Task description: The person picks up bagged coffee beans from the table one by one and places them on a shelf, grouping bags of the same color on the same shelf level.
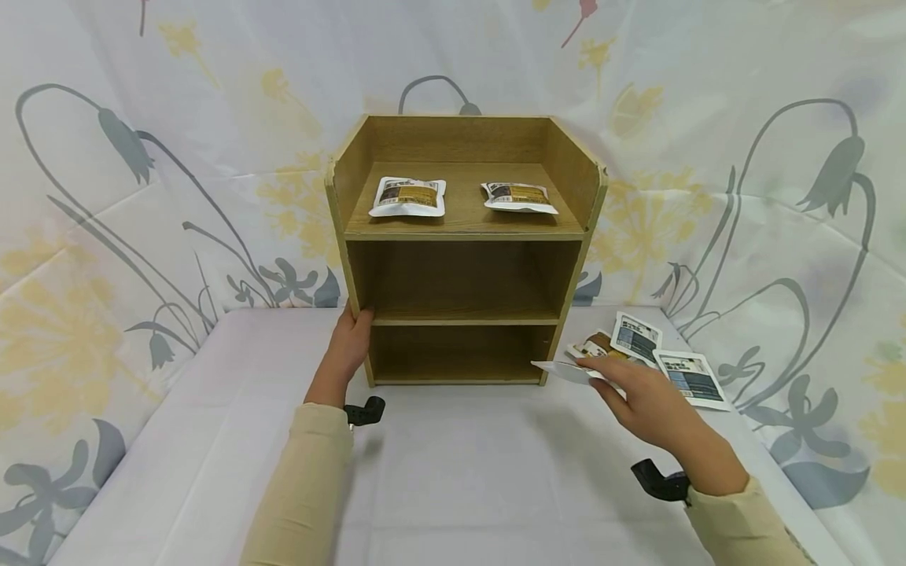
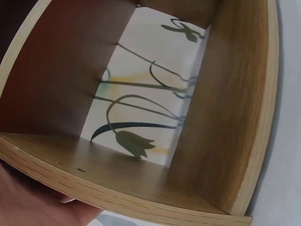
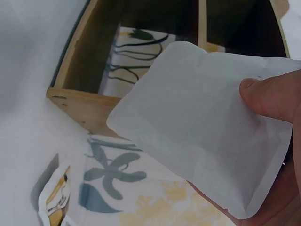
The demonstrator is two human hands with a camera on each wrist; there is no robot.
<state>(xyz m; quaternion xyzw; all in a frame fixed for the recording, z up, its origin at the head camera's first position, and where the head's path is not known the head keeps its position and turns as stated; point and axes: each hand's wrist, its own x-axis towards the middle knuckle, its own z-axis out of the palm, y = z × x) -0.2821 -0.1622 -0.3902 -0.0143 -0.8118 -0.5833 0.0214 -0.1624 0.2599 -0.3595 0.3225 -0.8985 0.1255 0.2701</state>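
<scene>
White flat foil packet sits pinched in my right hand, thumb on top and fingers underneath, gripping only its near edge, so most of it sticks out ahead of my knuckles toward the lower right corner of the shelf unit. In the right wrist view its blank pale underside fills the frame, with the open compartments just beyond it. To carry this step well, I judge I should keep the packet level, hold the pinch firm so the free end does not droop, and lead with the far edge so it clears the wooden side panel rather than catching on it.

My left hand rests against the left upright of the small three-tier wooden shelf unit, fingers curled round its front edge at the middle board; steadying it there should stop the unit sliding on the white tablecloth.

Just beside my right hand lie more printed packets on the cloth. Farther off, on the top tier, two packets lie flat, side by side but apart. Behind everything hangs a floral curtain.
</scene>
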